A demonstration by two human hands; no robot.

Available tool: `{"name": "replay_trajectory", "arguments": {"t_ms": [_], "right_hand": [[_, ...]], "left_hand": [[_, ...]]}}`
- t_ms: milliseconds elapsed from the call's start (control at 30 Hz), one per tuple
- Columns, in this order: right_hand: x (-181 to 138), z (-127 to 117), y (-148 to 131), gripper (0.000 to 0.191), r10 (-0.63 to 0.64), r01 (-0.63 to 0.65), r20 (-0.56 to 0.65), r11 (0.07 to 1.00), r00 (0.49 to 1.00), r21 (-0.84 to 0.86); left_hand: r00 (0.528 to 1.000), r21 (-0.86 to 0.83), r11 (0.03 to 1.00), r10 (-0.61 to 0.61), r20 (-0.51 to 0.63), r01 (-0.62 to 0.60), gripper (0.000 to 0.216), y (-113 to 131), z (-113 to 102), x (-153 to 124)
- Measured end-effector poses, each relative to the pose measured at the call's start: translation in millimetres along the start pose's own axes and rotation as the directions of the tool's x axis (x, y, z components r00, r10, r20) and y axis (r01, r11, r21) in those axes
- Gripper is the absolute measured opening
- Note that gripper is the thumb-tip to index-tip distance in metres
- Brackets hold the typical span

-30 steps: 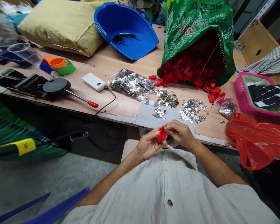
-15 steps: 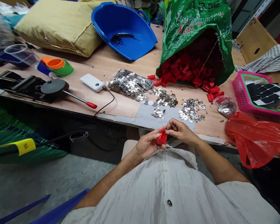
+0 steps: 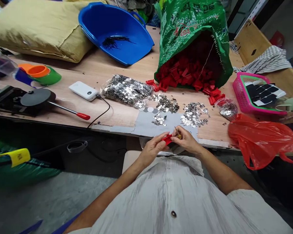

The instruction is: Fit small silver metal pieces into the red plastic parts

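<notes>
Just off the table's front edge, my left hand (image 3: 150,150) is closed around a small red plastic part (image 3: 167,139), partly hidden by the fingers. My right hand (image 3: 188,142) meets the part from the other side, its fingertips close against it. Between those fingers sits a slim tool with a yellow handle (image 3: 179,136) and a thin shaft, apparently a small screwdriver. Whether a tiny metal piece is also pinched there cannot be made out. On the grey mat (image 3: 144,123) beyond my hands lies a small heap of silvery metal pieces (image 3: 159,119).
Behind stand a bag of metal pieces (image 3: 127,90), a green sack (image 3: 192,35) spilling red parts, and a blue basin (image 3: 134,48). A lever tool (image 3: 36,97) and white power bank (image 3: 84,91) lie left. To the right are a pink basket (image 3: 241,92) and red plastic bag (image 3: 263,139).
The red part has been turned in my left hand, whose fingers now cover it from above. The yellow-handled tool shows more in my right hand. The whole view has shifted slightly.
</notes>
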State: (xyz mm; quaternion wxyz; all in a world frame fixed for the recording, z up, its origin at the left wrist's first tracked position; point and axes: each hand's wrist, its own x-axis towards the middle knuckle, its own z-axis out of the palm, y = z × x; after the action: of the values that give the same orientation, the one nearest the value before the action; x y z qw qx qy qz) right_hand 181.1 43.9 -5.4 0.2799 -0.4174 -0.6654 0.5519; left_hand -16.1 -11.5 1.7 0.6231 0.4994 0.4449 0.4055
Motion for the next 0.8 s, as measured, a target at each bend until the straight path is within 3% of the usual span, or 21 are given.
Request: {"name": "replay_trajectory", "arguments": {"t_ms": [33, 100, 200, 333, 600, 800], "right_hand": [[0, 0, 1, 0.019, 0.003, -0.003, -0.024, 1.0, 1.0, 0.005], [1, 1, 3, 0.02, 0.008, -0.007, -0.04, 1.0, 0.999, 0.016], [2, 4, 2, 0.019, 0.014, -0.011, -0.049, 0.999, 0.999, 0.053], [2, 5, 1, 0.019, 0.008, -0.006, -0.038, 0.998, 0.999, 0.063], [1, 7, 6, 0.017, -0.025, 0.025, -0.004, 0.999, 1.0, 0.033], [-4, 12, 11, 0.019, 0.05, -0.052, 0.026, 0.991, 0.998, 0.125]], "left_hand": [[0.987, 0.187, 0.972, 0.156, -0.05, -0.144, 0.049, -1, 1, 1], [0.902, 0.488, 0.803, 0.425, -0.069, -0.341, 0.041, -3, 2, 4], [0.801, 0.668, 0.609, 0.598, -0.032, -0.427, 0.034, -5, 2, 10], [0.766, 0.697, 0.565, 0.641, -0.034, -0.442, 0.026, -6, 3, 14], [0.771, 0.693, 0.604, 0.628, -0.11, -0.393, 0.023, -9, 12, 11], [0.792, 0.658, 0.648, 0.598, -0.125, -0.384, 0.025, -13, 10, 6]]}}
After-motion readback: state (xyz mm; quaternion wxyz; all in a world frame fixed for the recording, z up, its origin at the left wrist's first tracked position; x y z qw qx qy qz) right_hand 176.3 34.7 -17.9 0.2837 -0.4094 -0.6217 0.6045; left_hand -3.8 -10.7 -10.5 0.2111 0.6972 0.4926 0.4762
